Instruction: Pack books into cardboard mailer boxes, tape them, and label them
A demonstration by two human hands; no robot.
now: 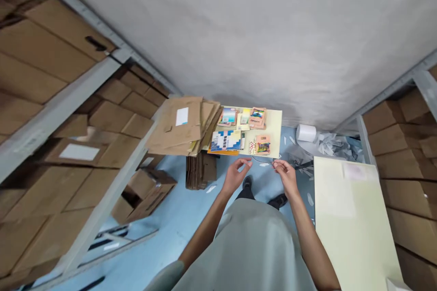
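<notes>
My left hand (236, 173) is at the near edge of a pale yellow table (276, 132), thumb and fingers curved into a pinch. Across from it, my right hand (286, 176) pinches the end of a thin, dark, cord-like strand (262, 161). The strand bows between the two hands, and its exact kind is too small to tell. Whether the left fingertips grip its other end is unclear. On the table just beyond lie small packs with colourful covers (262, 145), a blue-and-white booklet (226, 141) and a stack of flat brown cardboard mailers (180, 120).
Metal shelving with brown cartons (58, 50) rises on the left, and more cartons (403, 159) stand at right. A second pale table (351, 223) is at my right. A white roll (306, 132) and crumpled plastic (332, 144) lie by the wall. Folded cardboard (200, 173) stands below the table.
</notes>
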